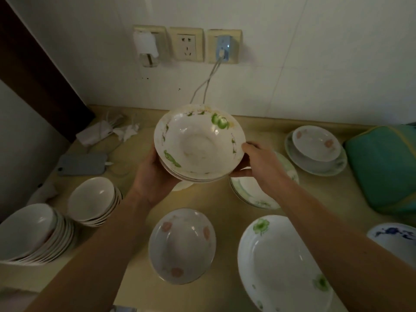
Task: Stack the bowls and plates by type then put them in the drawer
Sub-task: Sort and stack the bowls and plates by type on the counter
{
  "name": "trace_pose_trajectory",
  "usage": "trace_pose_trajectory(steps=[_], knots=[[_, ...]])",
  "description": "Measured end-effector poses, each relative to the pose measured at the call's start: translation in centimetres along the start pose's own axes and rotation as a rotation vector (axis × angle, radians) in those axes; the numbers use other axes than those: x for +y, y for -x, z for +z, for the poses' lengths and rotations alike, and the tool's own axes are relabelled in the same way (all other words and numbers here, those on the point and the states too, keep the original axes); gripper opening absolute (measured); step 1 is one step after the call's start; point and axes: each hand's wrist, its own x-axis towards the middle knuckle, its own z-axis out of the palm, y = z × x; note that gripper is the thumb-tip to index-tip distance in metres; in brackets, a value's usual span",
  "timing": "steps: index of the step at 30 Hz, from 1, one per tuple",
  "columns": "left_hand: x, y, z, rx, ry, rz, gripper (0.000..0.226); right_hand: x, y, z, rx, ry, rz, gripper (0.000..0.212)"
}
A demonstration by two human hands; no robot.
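A small stack of white deep plates with green fruit prints (199,143) is held above the counter, tilted toward me. My left hand (153,174) grips its left underside and my right hand (261,164) grips its right rim. Two stacks of plain white bowls (93,200) (29,230) stand at the left. A pink-flower bowl (182,245) sits near the front. A large green-leaf plate (281,264) lies at the front right. Another green-patterned plate (249,192) lies partly under my right arm. A pink-flower bowl on a plate (316,149) stands at the back right.
A phone (83,164) with a cable and a white charger (94,132) lie at the back left of the counter (126,289). A teal cloth bundle (385,167) sits at the right. A blue-patterned dish (394,237) shows at the right edge. Wall sockets (186,45) are on the wall behind.
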Motion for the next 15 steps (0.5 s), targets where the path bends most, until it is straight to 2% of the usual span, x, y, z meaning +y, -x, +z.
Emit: trace_pose_trajectory(steps=[2, 4, 7, 8, 15], knots=[[-0.2, 0.5, 0.7, 0.064, -0.158, 0.049, 0.044, -0.3, 0.8, -0.8, 0.014, -0.002, -0.007, 0.019], [-0.5, 0.9, 0.7, 0.007, -0.236, 0.066, 0.039, -0.4, 1.9, -1.9, 0.046, -0.005, -0.009, 0.021], [-0.8, 2.2, 1.3, -0.212, -0.201, -0.013, 0.052, -0.2, 4.2, -3.6, 0.109, 0.004, -0.035, 0.020], [-1.1, 2.6, 1.7, -0.239, -0.208, -0.020, 0.053, -0.1, 5.2, -4.3, 0.133, 0.004, -0.045, 0.020], [-6.0, 6.9, 5.1, -0.250, -0.270, 0.013, 0.048, 1.8, 12.5, -9.3, 0.264, 0.104, -0.079, 0.028]])
